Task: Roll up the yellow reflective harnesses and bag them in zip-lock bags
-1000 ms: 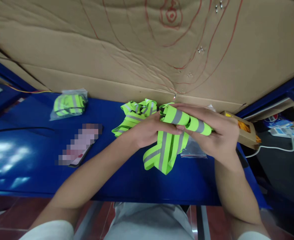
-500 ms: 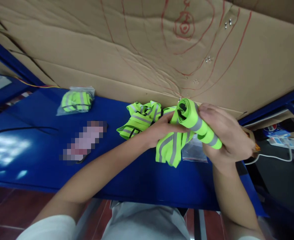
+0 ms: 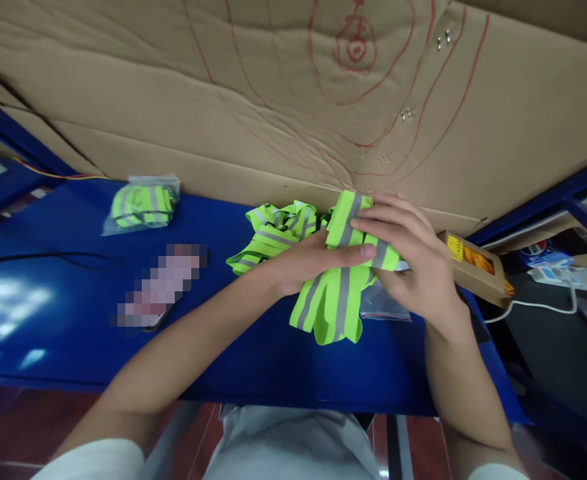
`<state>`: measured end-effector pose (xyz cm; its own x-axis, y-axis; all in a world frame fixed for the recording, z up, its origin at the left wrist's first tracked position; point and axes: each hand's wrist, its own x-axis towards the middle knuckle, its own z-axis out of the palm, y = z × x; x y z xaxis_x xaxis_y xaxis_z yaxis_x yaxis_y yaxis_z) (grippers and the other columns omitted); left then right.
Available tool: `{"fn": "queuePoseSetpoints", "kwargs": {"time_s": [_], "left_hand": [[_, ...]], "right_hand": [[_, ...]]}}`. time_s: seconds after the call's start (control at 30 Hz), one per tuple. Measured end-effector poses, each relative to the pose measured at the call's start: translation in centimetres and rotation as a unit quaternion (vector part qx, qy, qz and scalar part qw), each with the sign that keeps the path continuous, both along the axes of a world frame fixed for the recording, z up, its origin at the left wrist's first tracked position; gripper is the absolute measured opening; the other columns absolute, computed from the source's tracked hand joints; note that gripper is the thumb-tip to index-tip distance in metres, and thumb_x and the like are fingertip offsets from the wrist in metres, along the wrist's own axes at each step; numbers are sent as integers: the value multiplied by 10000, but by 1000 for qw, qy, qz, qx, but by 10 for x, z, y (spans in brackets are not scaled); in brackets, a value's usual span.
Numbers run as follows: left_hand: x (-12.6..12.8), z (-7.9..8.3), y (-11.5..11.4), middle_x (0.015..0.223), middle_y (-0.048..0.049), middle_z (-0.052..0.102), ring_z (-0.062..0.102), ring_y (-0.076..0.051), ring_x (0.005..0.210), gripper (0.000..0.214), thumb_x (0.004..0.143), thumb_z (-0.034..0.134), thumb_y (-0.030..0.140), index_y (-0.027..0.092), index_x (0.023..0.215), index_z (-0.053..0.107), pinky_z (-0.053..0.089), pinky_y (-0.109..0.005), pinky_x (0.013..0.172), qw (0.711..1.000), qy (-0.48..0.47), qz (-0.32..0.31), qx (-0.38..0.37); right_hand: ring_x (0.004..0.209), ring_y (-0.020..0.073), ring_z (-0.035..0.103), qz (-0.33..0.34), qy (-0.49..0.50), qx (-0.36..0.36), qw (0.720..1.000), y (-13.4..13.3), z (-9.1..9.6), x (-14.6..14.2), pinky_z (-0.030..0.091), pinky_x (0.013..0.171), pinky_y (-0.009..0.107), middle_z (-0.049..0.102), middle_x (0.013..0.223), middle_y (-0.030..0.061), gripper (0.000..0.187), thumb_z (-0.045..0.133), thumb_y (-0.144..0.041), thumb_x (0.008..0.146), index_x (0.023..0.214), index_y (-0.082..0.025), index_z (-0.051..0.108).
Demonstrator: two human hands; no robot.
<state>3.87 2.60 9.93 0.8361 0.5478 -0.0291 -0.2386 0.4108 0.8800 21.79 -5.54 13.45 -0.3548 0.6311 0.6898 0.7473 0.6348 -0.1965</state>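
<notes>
Both my hands hold a neon-green reflective vest (image 3: 334, 297) with grey stripes above the blue table (image 3: 73, 313). My left hand (image 3: 309, 265) pinches the vest's folded upper part from the left, thumb stretched across it. From the right, my right hand (image 3: 413, 260) wraps its fingers over the top of the same fold. The vest's lower end hangs down onto the table. A clear plastic bag (image 3: 386, 305) lies under my right hand.
A heap of more green vests (image 3: 273, 237) lies just left of my hands. A bagged vest (image 3: 142, 204) sits at the far left, a blurred flat object (image 3: 159, 288) nearer. A small cardboard box (image 3: 476, 263) and a white cable (image 3: 538, 303) are at right. Cardboard sheeting (image 3: 273, 87) stands behind.
The rolled part of the vest, held tilted up half a second ago, has been brought down and folded flatter between both hands. My right hand's fingers now lie over its top.
</notes>
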Motion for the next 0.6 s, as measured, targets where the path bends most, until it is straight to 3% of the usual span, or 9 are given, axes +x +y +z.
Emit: {"fn": "queuePoseSetpoints", "kwargs": {"time_s": [0.07, 0.13, 0.3, 0.4, 0.5, 0.6], "left_hand": [[4, 0, 1, 1032, -76, 792, 760, -258, 906, 557, 695, 941, 416, 188, 1159, 736, 598, -370, 816, 999, -9, 3, -37], [6, -2, 3, 959, -74, 799, 770, -262, 861, 476, 705, 932, 315, 169, 1119, 749, 611, -391, 821, 998, -26, -1, -59], [8, -8, 6, 1043, -116, 805, 785, -308, 911, 427, 705, 920, 235, 145, 1094, 769, 617, -448, 872, 997, -19, -22, -68], [7, -10, 5, 1075, -124, 802, 785, -306, 912, 470, 687, 932, 224, 152, 1119, 761, 615, -457, 873, 998, 9, -15, -63], [7, -12, 3, 1111, -136, 795, 776, -307, 962, 493, 674, 943, 246, 140, 1118, 756, 597, -449, 907, 999, 43, 4, -28], [5, -13, 3, 1170, -130, 780, 749, -321, 1069, 580, 675, 946, 293, 158, 1196, 732, 579, -446, 939, 998, 51, 3, 28]], "right_hand": [[1487, 347, 471, 26, -10, -77, 997, -2, 6, 3, 275, 1286, 633, 600, 1501, 79, 496, 676, -300, 960, 1451, -297, 608], [1515, 355, 429, 54, 16, -140, 989, -3, 9, 8, 252, 1299, 614, 525, 1579, 69, 534, 710, -377, 946, 1464, -315, 596], [1427, 303, 541, 9, 220, -115, 969, 5, -1, 21, 460, 1199, 511, 583, 1517, 37, 509, 681, -451, 972, 1462, -357, 581], [1415, 302, 556, -25, 221, -168, 961, 10, -7, 26, 453, 1203, 515, 612, 1494, 46, 618, 758, -474, 915, 1484, -343, 555], [1467, 314, 499, -65, 231, -162, 957, 12, -6, 28, 430, 1219, 529, 580, 1533, 47, 662, 814, -496, 857, 1455, -337, 578], [1327, 308, 629, -26, 264, -249, 931, 12, -6, 29, 559, 1094, 493, 660, 1431, 55, 677, 869, -473, 795, 1402, -310, 619]]}}
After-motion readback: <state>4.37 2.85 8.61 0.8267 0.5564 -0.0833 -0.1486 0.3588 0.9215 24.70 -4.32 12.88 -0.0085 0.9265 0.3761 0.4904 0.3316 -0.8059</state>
